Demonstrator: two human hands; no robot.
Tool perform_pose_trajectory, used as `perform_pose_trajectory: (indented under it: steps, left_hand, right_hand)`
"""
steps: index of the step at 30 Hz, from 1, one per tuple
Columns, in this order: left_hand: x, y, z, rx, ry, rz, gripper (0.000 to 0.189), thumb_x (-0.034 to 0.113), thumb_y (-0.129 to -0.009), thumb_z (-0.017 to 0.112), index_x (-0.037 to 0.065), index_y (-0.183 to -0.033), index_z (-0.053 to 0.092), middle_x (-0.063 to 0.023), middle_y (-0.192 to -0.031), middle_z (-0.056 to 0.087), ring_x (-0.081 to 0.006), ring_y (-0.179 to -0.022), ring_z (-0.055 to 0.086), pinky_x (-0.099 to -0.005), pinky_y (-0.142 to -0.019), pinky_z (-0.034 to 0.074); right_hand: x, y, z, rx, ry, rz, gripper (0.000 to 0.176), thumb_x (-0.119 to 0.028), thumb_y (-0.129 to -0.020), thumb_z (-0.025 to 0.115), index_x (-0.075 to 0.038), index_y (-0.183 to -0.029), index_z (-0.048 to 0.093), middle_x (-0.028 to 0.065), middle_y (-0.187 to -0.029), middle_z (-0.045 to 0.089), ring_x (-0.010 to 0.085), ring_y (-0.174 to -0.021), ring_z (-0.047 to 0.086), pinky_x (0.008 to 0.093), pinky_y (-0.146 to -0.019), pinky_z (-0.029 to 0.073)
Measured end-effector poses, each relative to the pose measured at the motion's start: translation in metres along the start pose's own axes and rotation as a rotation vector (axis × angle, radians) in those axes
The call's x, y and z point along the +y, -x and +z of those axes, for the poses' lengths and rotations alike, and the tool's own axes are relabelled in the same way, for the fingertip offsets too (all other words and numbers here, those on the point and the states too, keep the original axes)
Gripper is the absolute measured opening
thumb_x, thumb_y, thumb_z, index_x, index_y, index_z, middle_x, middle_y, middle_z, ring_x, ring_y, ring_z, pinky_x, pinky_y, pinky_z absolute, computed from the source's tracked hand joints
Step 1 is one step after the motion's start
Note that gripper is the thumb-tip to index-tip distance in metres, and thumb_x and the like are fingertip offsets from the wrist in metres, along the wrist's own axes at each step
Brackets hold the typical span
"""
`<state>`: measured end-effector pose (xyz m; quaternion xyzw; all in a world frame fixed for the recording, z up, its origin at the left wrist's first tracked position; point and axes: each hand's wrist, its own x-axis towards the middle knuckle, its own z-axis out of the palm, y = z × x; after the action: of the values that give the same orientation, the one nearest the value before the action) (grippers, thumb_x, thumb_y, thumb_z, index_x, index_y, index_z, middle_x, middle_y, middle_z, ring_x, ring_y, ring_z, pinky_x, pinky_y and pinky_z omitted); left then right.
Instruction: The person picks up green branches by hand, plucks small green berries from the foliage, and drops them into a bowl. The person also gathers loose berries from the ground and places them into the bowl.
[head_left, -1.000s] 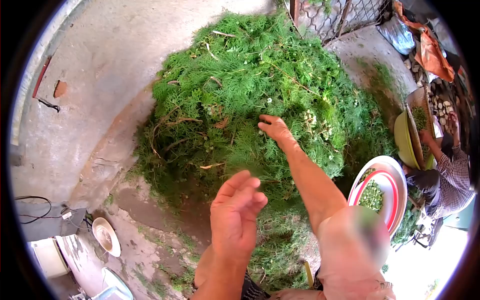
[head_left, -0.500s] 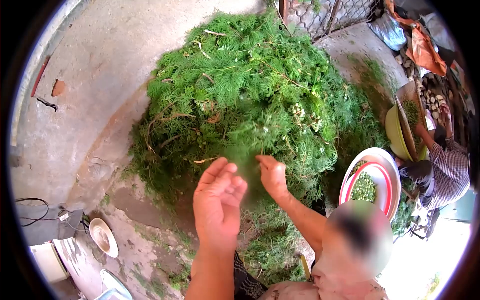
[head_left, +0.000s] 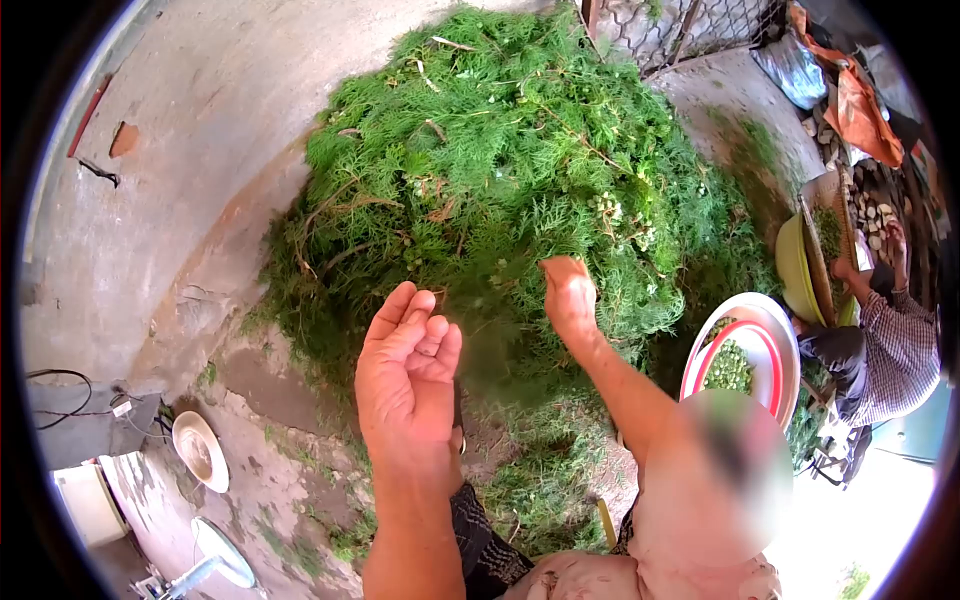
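Observation:
A big heap of green, scale-leaved evergreen branches [head_left: 480, 150] lies in front of me. My left hand [head_left: 408, 370] is raised over its near edge, palm up, with the fingers curled in; what they hold, if anything, I cannot make out. To its right, my right hand [head_left: 572, 300] is closed in a pinch, knuckles up, over the near side of the heap. A motion-blurred evergreen sprig [head_left: 500, 300] shows between the two hands, seemingly from my right fingertips. Pale green cones [head_left: 608, 208] dot the branches.
At right, a wide metal basin [head_left: 791, 345] contains a red-rimmed dish [head_left: 776, 375] of small green cones. Beyond, another person [head_left: 900, 350] works at a yellow-green tub [head_left: 793, 270] with a flat basket. A pale bowl [head_left: 222, 465] stands at lower left; wire mesh [head_left: 725, 25] is behind.
My hands have moved apart: the left shifts left and slightly up, the right goes up and to the right. The blurred sprig between them has changed position.

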<state>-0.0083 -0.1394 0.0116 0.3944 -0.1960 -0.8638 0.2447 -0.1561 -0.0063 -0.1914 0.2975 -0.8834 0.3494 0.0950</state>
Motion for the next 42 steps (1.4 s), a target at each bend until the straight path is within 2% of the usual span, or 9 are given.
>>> perform_pose_trajectory:
  steps: [6, 10, 17, 25, 27, 31, 35, 36, 42]
  left_hand:
    - [0.001, 0.001, -0.003, -0.081, 0.008, 0.027, 0.025, -0.004, -0.082, 0.051, 0.002, -0.106, 0.053, -0.0033, -0.093, 0.058, -0.0108, -0.073, 0.057, -0.0278, -0.072, 0.050]
    - [0.005, -0.001, -0.009, -0.079, 0.027, 0.021, 0.025, -0.004, -0.082, 0.051, 0.002, -0.106, 0.053, -0.0036, -0.093, 0.058, -0.0113, -0.073, 0.057, -0.0282, -0.072, 0.050]
    - [0.010, 0.001, -0.011, -0.101, 0.056, -0.010, 0.025, -0.004, -0.082, 0.051, 0.002, -0.106, 0.053, -0.0049, -0.092, 0.059, -0.0121, -0.073, 0.057, -0.0286, -0.073, 0.051]
    - [0.010, 0.005, -0.014, -0.152, 0.013, 0.000, 0.022, -0.003, -0.081, 0.051, 0.002, -0.103, 0.054, -0.0064, -0.091, 0.061, -0.0131, -0.073, 0.059, -0.0287, -0.071, 0.051]
    - [0.002, 0.005, -0.016, -0.182, -0.032, -0.008, 0.021, -0.003, -0.081, 0.052, 0.002, -0.101, 0.055, -0.0071, -0.090, 0.061, -0.0137, -0.073, 0.059, -0.0287, -0.071, 0.051]
    - [-0.008, 0.016, 0.000, -0.180, -0.264, -0.026, 0.022, 0.008, -0.081, 0.060, 0.004, -0.102, 0.054, -0.0096, -0.105, 0.059, -0.0193, -0.096, 0.057, -0.0329, -0.081, 0.046]
    - [-0.019, 0.017, 0.007, -0.265, -0.279, 0.023, 0.030, 0.012, -0.078, 0.065, 0.005, -0.105, 0.053, -0.0062, -0.108, 0.056, -0.0181, -0.100, 0.052, -0.0369, -0.084, 0.040]
    - [-0.026, 0.017, 0.005, -0.288, -0.204, 0.082, 0.024, 0.010, -0.078, 0.065, 0.004, -0.100, 0.055, -0.0062, -0.100, 0.059, -0.0179, -0.089, 0.055, -0.0350, -0.077, 0.043]
    - [-0.022, 0.030, 0.002, -0.382, -0.169, 0.082, 0.016, 0.001, -0.081, 0.054, 0.000, -0.097, 0.057, -0.0120, -0.088, 0.063, -0.0177, -0.075, 0.059, -0.0274, -0.068, 0.047]
  right_hand:
    - [0.014, -0.032, 0.046, -0.446, 0.657, -0.407, 0.030, -0.008, -0.073, 0.057, -0.006, -0.103, 0.056, 0.0114, -0.108, 0.053, 0.0303, -0.108, 0.045, 0.0490, -0.097, 0.029]
    - [0.011, -0.061, 0.040, -0.748, 0.649, -0.222, 0.026, -0.013, -0.076, 0.056, -0.008, -0.101, 0.058, 0.0118, -0.102, 0.053, 0.0276, -0.103, 0.047, 0.0465, -0.095, 0.032]
    - [-0.006, -0.068, -0.002, -0.904, 0.617, -0.097, 0.020, -0.012, -0.073, 0.057, -0.007, -0.092, 0.063, 0.0112, -0.096, 0.058, 0.0269, -0.098, 0.052, 0.0407, -0.088, 0.039]
    - [-0.047, -0.081, -0.060, -0.167, 0.130, -0.333, 0.011, -0.014, -0.072, 0.062, -0.009, -0.081, 0.060, 0.0118, -0.076, 0.056, 0.0316, -0.079, 0.053, 0.0411, -0.070, 0.043]
    - [-0.076, -0.086, -0.076, -0.045, 0.119, -0.324, 0.030, -0.001, -0.068, 0.060, -0.007, -0.096, 0.060, 0.0098, -0.074, 0.052, 0.0298, -0.076, 0.051, 0.0383, -0.064, 0.043]
    - [-0.132, -0.073, -0.108, 0.102, 0.147, -0.291, 0.029, 0.001, -0.066, 0.058, -0.004, -0.095, 0.059, 0.0110, -0.072, 0.051, 0.0291, -0.068, 0.051, 0.0372, -0.056, 0.042]
    - [-0.170, -0.035, -0.134, 0.071, -0.009, -0.258, 0.029, 0.001, -0.063, 0.058, 0.001, -0.091, 0.054, 0.0139, -0.075, 0.050, 0.0326, -0.075, 0.050, 0.0423, -0.062, 0.041]
    - [-0.175, -0.023, -0.140, 0.005, -0.053, -0.258, 0.041, 0.002, -0.062, 0.057, 0.003, -0.102, 0.052, 0.0160, -0.081, 0.051, 0.0324, -0.080, 0.049, 0.0404, -0.068, 0.041]
    - [-0.181, 0.026, -0.171, -0.124, -0.417, -0.095, 0.029, -0.006, -0.077, 0.061, 0.003, -0.104, 0.055, 0.0181, -0.098, 0.057, 0.0313, -0.087, 0.055, 0.0347, -0.076, 0.045]
